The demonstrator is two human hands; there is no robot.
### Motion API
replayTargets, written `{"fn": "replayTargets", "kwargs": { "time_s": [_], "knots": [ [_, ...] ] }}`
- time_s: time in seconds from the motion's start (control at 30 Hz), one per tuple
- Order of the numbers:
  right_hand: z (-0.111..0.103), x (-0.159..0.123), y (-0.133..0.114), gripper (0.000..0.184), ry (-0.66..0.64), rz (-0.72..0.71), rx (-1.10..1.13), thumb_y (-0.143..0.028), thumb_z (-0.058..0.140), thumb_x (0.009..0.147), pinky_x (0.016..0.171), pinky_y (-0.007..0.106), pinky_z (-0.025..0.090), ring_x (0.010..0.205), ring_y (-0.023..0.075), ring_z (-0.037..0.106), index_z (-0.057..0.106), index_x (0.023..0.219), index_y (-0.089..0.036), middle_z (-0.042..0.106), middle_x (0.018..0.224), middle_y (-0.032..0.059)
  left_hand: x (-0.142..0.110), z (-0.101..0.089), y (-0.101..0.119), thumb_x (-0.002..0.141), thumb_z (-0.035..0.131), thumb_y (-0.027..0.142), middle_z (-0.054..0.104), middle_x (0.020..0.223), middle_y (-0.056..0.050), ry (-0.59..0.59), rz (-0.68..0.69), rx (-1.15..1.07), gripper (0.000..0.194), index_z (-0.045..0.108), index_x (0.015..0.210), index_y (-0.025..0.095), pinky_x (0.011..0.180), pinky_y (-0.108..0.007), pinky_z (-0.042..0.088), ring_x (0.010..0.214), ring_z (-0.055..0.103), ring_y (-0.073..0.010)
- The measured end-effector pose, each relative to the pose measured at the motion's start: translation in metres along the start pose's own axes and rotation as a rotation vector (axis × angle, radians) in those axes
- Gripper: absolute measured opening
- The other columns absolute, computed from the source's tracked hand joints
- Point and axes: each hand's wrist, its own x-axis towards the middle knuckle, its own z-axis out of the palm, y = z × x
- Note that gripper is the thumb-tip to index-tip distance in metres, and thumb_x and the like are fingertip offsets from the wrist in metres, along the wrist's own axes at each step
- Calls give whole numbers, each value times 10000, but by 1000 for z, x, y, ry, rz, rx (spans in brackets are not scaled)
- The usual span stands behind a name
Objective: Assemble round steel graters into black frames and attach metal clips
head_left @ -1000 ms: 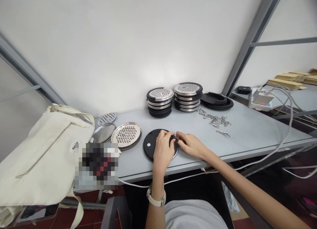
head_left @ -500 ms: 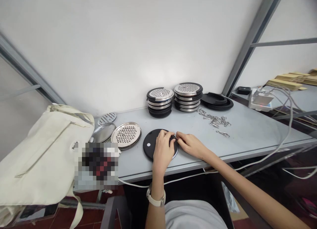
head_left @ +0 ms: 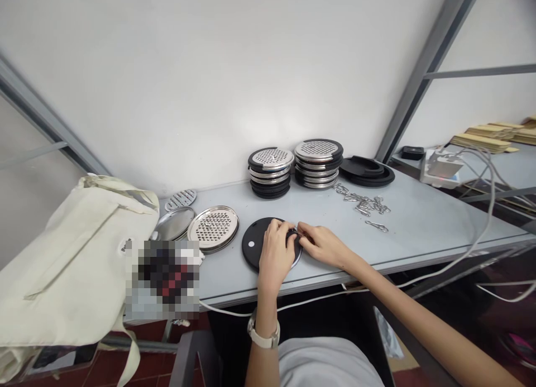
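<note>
A black round holder (head_left: 253, 256) with a white dot lies on the table near its front edge, and a silvery rim shows along its lower right side. My left hand (head_left: 276, 247) is closed over the holder, fingers bent around its right part. At the holder's right edge, my right hand (head_left: 320, 244) pinches a thin metal piece (head_left: 297, 232), mostly hidden by the fingers; its kind cannot be made out. The fingertips of both hands nearly meet there. To the left lies a round grater plate (head_left: 213, 228) on a low pile.
Two stacks of round graters (head_left: 270, 175) stand by the wall. Right of them are black round holders (head_left: 368, 172) and loose metal snap hooks (head_left: 368, 204). A plain metal disc (head_left: 176, 222), a cream bag (head_left: 75, 264) and a white cable (head_left: 456, 258) surround the work spot.
The right hand's fingers have shifted slightly at the holder's edge, and a little more of the thin metal piece shows. My left hand and the holder stay in place.
</note>
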Motion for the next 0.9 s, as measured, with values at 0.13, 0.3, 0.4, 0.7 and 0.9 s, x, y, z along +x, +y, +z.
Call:
{"fn": "replayTargets", "kwargs": {
  "time_s": [0.13, 0.3, 0.4, 0.7, 0.9],
  "knots": [
    [0, 0, 0, 126, -7, 3, 2, -219, 361, 894, 593, 235, 316, 562, 138, 487, 454, 809, -212, 547, 657, -15, 0, 0, -1, 904, 461, 169, 526, 1024, -52, 1, 9, 6, 159, 574, 1001, 227, 919, -344, 433, 988, 543, -187],
    [0, 0, 1, 175, 5, -3, 3, -245, 335, 926, 594, 237, 321, 564, 139, 500, 461, 810, -211, 556, 657, -10, 0, 1, -1, 899, 465, 155, 532, 1016, -48, 12, 14, -11, 156, 578, 979, 226, 911, -334, 433, 976, 544, -182],
    [1, 0, 1, 175, 9, -6, 5, -242, 339, 930, 589, 232, 319, 566, 137, 507, 465, 812, -210, 562, 659, -9, 0, 1, -2, 900, 470, 157, 537, 1020, -49, 13, 11, -24, 155, 588, 979, 220, 913, -338, 433, 972, 540, -181],
    [2, 2, 2, 254, 24, 19, -3, -279, 311, 962, 567, 229, 305, 542, 136, 499, 497, 804, -208, 553, 616, -8, 1, 1, -3, 903, 475, 156, 545, 1025, -51, 20, 15, -59, 198, 616, 1030, 213, 934, -346, 430, 979, 543, -184],
    [2, 1, 3, 287, 26, 33, 34, -285, 320, 960, 567, 225, 313, 560, 132, 529, 533, 789, -196, 602, 657, 10, 0, 1, -3, 912, 460, 162, 540, 1043, -58, 6, 17, -43, 231, 620, 1069, 215, 947, -343, 426, 1001, 538, -185]
  ]
}}
